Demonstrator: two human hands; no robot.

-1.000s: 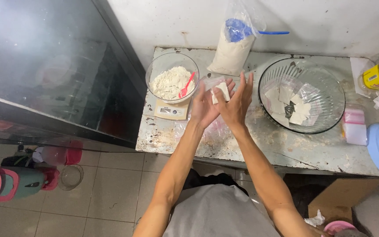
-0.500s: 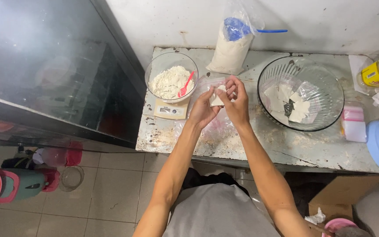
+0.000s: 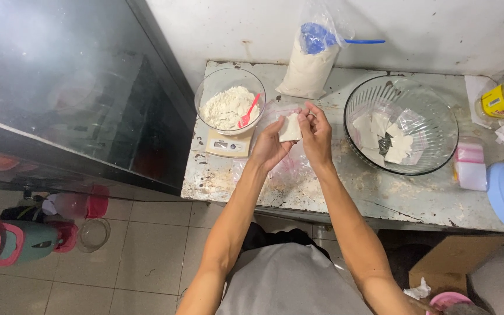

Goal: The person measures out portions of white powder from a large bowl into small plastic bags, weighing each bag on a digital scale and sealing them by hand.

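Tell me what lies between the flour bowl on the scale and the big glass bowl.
In the head view, both hands, left hand and right hand, hold a small white packet there.

A small packet (image 3: 290, 127) was held between the left hand (image 3: 270, 146) and right hand (image 3: 317, 135) above the counter (image 3: 345, 192). To the left, a bowl of flour (image 3: 230, 102) was set on a scale (image 3: 227, 144). Behind, a flour bag (image 3: 309, 64) was leaned against the wall. To the right, packets were laid in a large bowl (image 3: 401, 123).

You have two clear glass bowls (image 3: 230, 87) (image 3: 433, 157), one open plastic flour bag (image 3: 308, 64), one small white kitchen scale (image 3: 227, 144), two hands (image 3: 269, 146) (image 3: 317, 135).
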